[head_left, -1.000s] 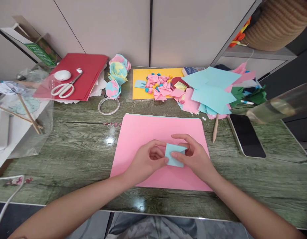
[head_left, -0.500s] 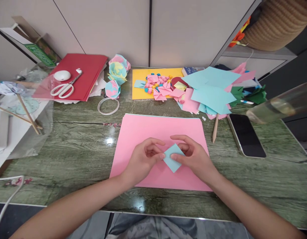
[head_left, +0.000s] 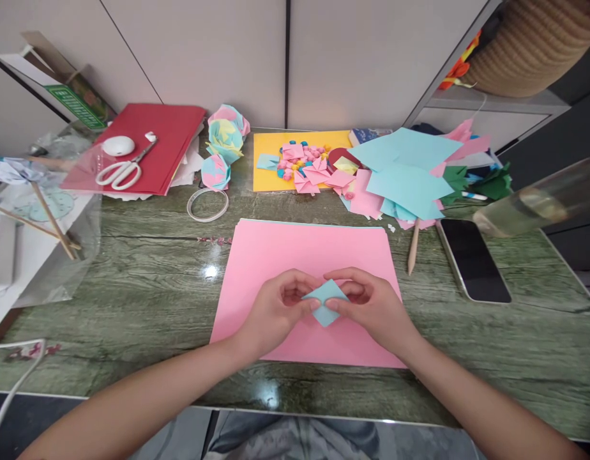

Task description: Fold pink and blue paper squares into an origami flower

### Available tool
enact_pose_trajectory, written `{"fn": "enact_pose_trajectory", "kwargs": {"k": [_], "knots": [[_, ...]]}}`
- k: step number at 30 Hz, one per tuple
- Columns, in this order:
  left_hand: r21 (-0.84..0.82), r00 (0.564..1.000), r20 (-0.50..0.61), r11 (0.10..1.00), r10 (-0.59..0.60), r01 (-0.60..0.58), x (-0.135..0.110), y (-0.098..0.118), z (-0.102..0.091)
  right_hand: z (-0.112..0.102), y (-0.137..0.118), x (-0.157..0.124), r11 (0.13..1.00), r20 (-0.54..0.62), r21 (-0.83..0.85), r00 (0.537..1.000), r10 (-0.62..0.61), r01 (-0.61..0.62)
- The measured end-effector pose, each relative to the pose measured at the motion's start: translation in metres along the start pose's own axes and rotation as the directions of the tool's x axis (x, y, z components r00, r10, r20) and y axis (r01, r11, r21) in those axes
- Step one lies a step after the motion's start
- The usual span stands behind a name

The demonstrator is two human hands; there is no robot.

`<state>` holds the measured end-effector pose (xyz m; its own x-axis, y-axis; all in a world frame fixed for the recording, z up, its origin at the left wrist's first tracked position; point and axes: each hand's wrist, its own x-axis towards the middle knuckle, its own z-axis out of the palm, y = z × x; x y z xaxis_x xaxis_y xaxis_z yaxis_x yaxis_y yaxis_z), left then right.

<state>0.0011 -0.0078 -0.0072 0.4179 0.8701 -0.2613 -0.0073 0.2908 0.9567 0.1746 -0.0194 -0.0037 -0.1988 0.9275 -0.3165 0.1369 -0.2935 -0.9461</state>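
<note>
A small light-blue paper square [head_left: 326, 315], turned like a diamond, is held between both hands. My left hand [head_left: 281, 308] pinches its left side, thumb on top and fingers curled behind. On the right side, my right hand [head_left: 369, 305] grips it the same way, and the two thumb tips lie close together near the middle. The fingertips under the paper are partly hidden. Below both hands lies a stack of pink paper sheets [head_left: 276, 255] on the green wood-patterned table.
White scissors [head_left: 120, 174] rest on red paper [head_left: 175, 134] at back left. A tape roll [head_left: 207, 205] and paper balls [head_left: 226, 137] lie nearby. Folded pieces cover a yellow sheet [head_left: 266, 182]. To the right are blue paper sheets [head_left: 405, 156], a wooden stick [head_left: 413, 249] and a phone [head_left: 474, 260].
The paper square has moved slightly left and tilted a little. My left thumb now reaches further onto it, and my right hand's fingers have come closer to the left ones.
</note>
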Motion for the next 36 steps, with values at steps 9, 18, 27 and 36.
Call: {"fn": "enact_pose_trajectory", "kwargs": {"k": [9,18,27,36], "knots": [[0.106,1.0,0.005,0.994,0.02,-0.021,-0.0002,-0.0016,0.0014,0.0023,-0.0025,-0.0008,0.998,-0.025,-0.056,0.999,0.022,-0.023],[0.008,1.0,-0.02,1.0,0.008,-0.008,0.0015,0.0009,-0.0017,-0.0062,0.0017,0.003,0.999,-0.047,-0.038,0.999,0.01,-0.012],[-0.079,0.997,0.061,0.995,-0.051,0.056,0.002,0.0037,-0.0008,-0.0043,-0.0022,0.0015,0.996,0.029,-0.087,0.999,-0.014,0.017],[-0.153,0.998,0.001,0.987,-0.056,0.055,0.005,-0.0003,-0.0063,-0.0042,-0.0033,0.0018,0.984,0.03,-0.081,0.987,-0.157,0.159]]}}
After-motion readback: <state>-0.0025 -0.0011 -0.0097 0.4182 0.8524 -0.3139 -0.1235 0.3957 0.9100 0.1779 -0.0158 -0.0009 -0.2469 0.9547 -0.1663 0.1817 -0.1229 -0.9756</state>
